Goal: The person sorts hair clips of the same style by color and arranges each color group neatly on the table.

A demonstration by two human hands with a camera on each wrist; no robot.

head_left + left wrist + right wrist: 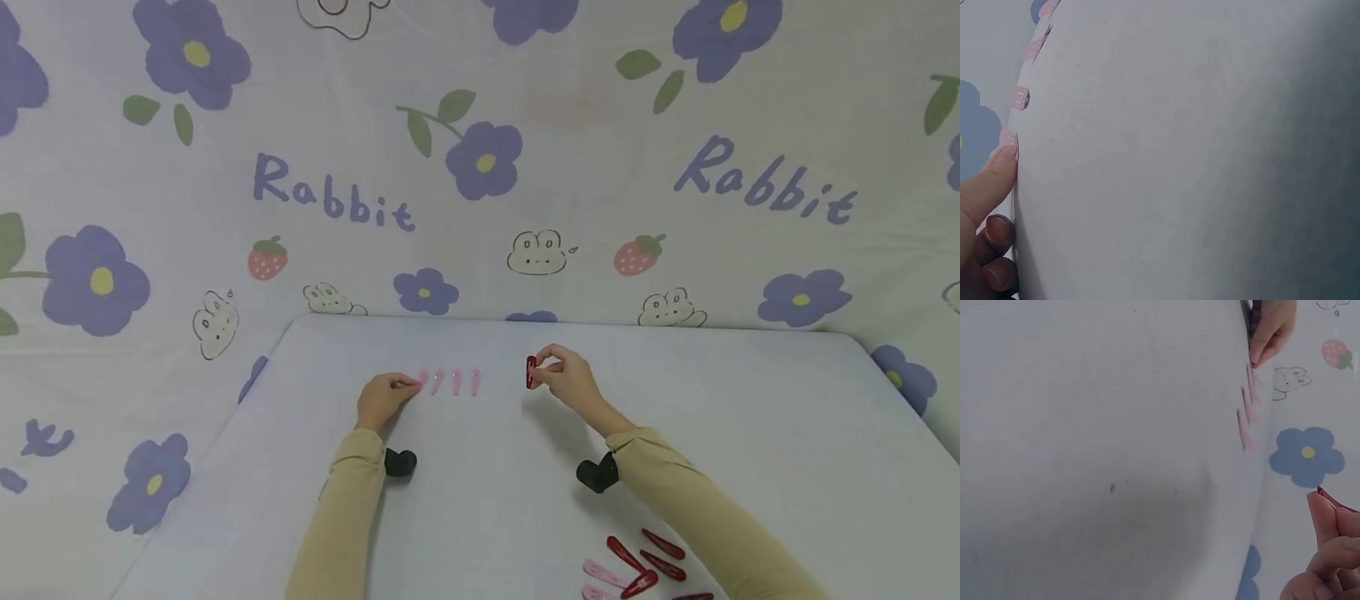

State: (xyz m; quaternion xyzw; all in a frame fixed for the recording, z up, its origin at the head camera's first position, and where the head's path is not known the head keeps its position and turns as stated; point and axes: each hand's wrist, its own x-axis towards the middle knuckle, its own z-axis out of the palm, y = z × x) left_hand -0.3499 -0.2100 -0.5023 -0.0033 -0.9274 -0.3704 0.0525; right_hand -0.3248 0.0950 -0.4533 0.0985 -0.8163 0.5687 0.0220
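Four or so pink snap hair clips lie side by side in a short row, the rightmost pink clip (475, 382) standing a little apart from my right hand (572, 379). At the row's left end my left hand (381, 398) pinches the leftmost pink hair clip (423, 377) with thumb and fingertips; the left wrist view shows the thumb (997, 165) over its end. My right hand holds a dark red hair clip (530, 372) upright between thumb and fingers, raised over the table to the right of the row. In the right wrist view only a sliver of this red clip (1333, 500) shows.
Near the front of the white table (480, 483) lies a loose pile of clips, with a red clip (626, 553) and a pink clip (604, 573) among them. The right sleeve (697, 508) passes beside it. A patterned cloth (480, 83) hangs behind the table.
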